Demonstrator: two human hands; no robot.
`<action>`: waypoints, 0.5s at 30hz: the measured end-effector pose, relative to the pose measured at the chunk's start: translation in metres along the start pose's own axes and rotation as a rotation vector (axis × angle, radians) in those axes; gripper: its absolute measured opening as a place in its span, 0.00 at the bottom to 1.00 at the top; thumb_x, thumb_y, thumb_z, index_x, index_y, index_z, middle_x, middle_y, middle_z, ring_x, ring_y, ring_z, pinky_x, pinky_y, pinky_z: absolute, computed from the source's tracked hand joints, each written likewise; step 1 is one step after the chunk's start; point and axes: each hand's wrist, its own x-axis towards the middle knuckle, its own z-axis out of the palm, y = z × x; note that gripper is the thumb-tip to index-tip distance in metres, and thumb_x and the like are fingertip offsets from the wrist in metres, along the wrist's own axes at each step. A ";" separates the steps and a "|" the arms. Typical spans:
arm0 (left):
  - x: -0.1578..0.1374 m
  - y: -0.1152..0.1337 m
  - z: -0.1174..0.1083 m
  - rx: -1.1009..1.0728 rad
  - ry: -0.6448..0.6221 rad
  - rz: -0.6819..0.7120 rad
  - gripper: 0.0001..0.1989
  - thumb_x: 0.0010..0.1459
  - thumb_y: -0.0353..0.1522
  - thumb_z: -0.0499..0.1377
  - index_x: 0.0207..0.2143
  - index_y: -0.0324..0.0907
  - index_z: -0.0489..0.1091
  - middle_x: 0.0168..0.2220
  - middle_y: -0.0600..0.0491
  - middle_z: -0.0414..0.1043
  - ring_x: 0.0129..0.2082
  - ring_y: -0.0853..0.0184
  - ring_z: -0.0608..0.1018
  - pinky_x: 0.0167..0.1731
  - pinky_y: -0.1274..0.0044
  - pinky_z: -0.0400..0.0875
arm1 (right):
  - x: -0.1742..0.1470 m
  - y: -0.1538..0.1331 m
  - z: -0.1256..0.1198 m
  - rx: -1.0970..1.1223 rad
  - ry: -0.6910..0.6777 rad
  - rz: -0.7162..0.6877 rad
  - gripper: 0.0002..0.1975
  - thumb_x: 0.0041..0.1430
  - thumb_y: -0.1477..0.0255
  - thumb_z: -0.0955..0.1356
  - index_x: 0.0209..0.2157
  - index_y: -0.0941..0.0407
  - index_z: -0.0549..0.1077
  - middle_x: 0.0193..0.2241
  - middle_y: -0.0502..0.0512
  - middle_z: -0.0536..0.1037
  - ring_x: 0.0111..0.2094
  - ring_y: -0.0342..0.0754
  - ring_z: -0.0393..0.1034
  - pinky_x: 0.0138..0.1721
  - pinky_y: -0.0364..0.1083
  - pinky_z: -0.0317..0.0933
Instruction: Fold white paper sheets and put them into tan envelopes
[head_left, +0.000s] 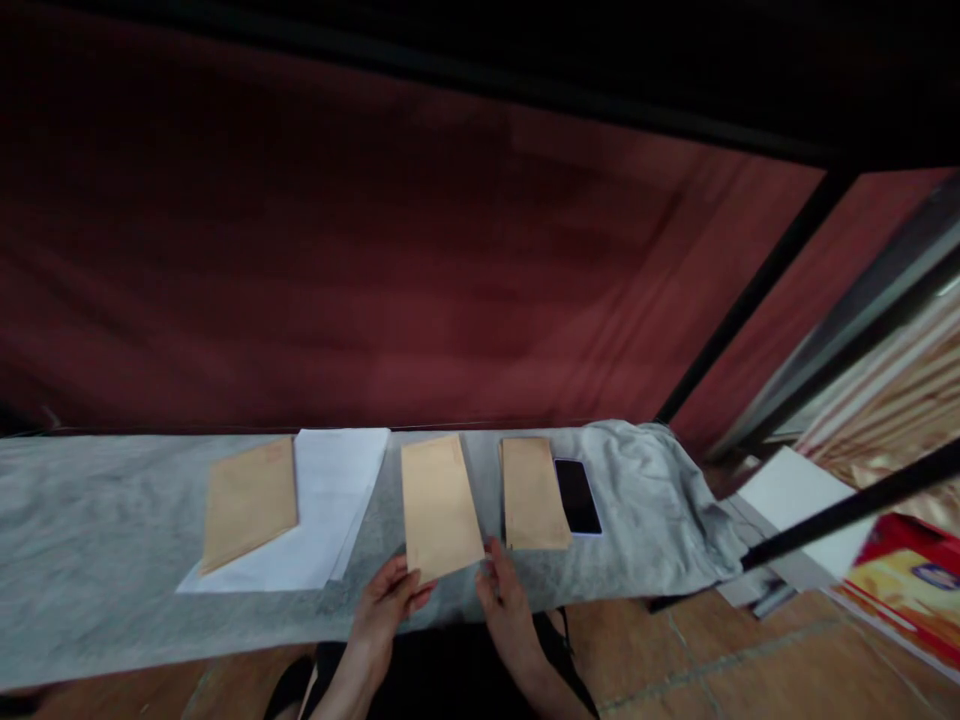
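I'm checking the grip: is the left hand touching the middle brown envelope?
Touching. The head view shows the left hand holding the middle brown envelope at its near left corner, with no gap between.

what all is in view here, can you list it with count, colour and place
held envelope: one, light brown, centre, in the left hand
right-hand envelopes: count unclear, brown, left of the smartphone
left-hand envelopes: count unclear, brown, on the paper sheets
paper sheets: at least two, white, left of centre
smartphone: one, dark screen, right
cloth: one, grey, under these things
backing: one, dark red, behind the cloth
frame bars: several, black, overhead and right
printed package: one, red and yellow, bottom right
floor tiles: several, brown, below
clothing: black, bottom centre
left hand: one, bare, gripping the envelope's lower left
right hand: one, bare, by its lower right corner
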 end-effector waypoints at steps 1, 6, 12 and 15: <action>-0.003 0.001 0.003 0.004 -0.008 -0.001 0.26 0.35 0.44 0.71 0.36 0.41 0.74 0.34 0.48 0.81 0.36 0.56 0.84 0.39 0.69 0.79 | 0.002 -0.004 -0.002 0.119 -0.006 0.103 0.23 0.65 0.58 0.62 0.56 0.54 0.71 0.48 0.59 0.79 0.46 0.54 0.76 0.49 0.55 0.71; -0.011 0.001 0.023 0.051 -0.096 -0.017 0.28 0.35 0.47 0.71 0.37 0.41 0.73 0.35 0.48 0.81 0.36 0.55 0.84 0.38 0.69 0.79 | 0.005 -0.030 -0.009 0.686 -0.090 0.553 0.28 0.46 0.45 0.73 0.29 0.58 0.75 0.28 0.58 0.80 0.27 0.48 0.75 0.30 0.47 0.72; -0.004 -0.005 0.045 0.050 -0.171 -0.022 0.30 0.33 0.49 0.72 0.37 0.41 0.73 0.33 0.47 0.81 0.33 0.56 0.83 0.36 0.69 0.79 | 0.006 -0.041 -0.021 0.877 -0.037 0.625 0.28 0.41 0.48 0.78 0.29 0.60 0.76 0.27 0.59 0.81 0.26 0.46 0.75 0.28 0.44 0.70; 0.001 -0.005 0.056 0.072 -0.217 0.004 0.32 0.33 0.49 0.72 0.39 0.40 0.74 0.31 0.47 0.81 0.31 0.58 0.83 0.35 0.69 0.79 | 0.015 -0.036 -0.032 0.861 0.023 0.596 0.29 0.39 0.48 0.78 0.28 0.61 0.76 0.26 0.59 0.80 0.25 0.47 0.74 0.28 0.45 0.70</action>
